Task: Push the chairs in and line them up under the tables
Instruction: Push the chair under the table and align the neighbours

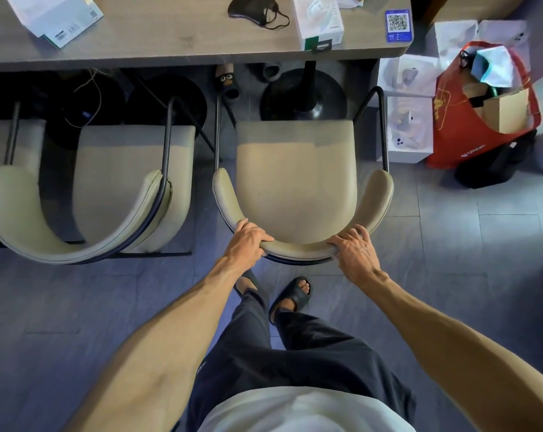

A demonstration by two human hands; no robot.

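A beige chair [295, 179] with a curved backrest and thin black metal frame stands in front of me, facing the grey wooden table [176, 45]. Its seat front lies just short of the table edge, near the round black table base [304, 95]. My left hand [248, 240] grips the backrest's curved top on the left. My right hand [354, 247] grips the same backrest on the right. A second matching chair [120, 182] stands to the left, its seat front also near the table edge.
A red bag [482, 120] full of items and white boxes [410, 132] crowd the floor right of the chair. Slippers [228, 82] lie under the table. Papers, a black mask [254, 10] and a white box lie on the tabletop. Grey tiled floor surrounds my feet.
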